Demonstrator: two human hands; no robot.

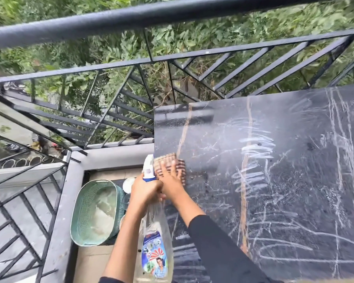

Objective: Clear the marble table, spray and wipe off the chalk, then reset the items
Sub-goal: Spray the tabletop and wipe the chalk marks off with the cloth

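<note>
The black marble table [294,160] fills the right half of the view, covered with white chalk scribbles. My right hand [171,180] presses flat on a brown striped cloth [168,163] at the table's left edge. My left hand [145,188] grips the neck of a clear spray bottle [154,248] with a white and blue nozzle, held just left of the table edge. The bottle hangs down over the floor, its printed label facing me.
A green mesh basket [84,217] stands on the balcony floor left of the table, with a white round item [129,183] beside it. A black metal railing [110,66] runs along the far and left sides. Green plants lie beyond it.
</note>
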